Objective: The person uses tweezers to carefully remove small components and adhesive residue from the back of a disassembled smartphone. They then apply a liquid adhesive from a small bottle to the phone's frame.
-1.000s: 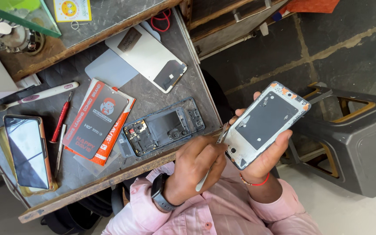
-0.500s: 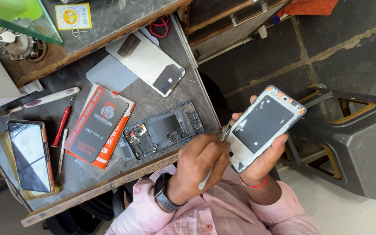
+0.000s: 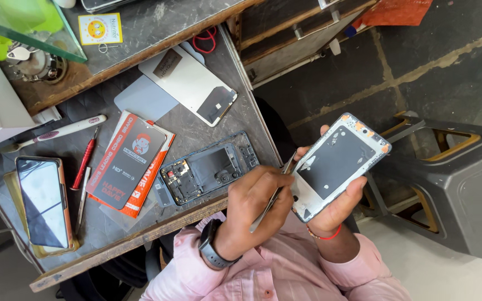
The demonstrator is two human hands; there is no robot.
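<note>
I see the phone frame, a grey panel with orange-marked corners, held up off the bench to its right, above my lap. On the bench nearest it lies an opened phone body with its inner parts showing. Further left sit a red and black packet, a red screwdriver, a white toothbrush and a dark-screened phone. A white back cover lies towards the far edge of the grey worktop. A grey stool stands on the floor to the right. Nothing blocks the frame. My left hand cradles it from beneath, fingers wrapped round its edges. My right hand pinches metal tweezers, tips at the frame's left edge.
</note>
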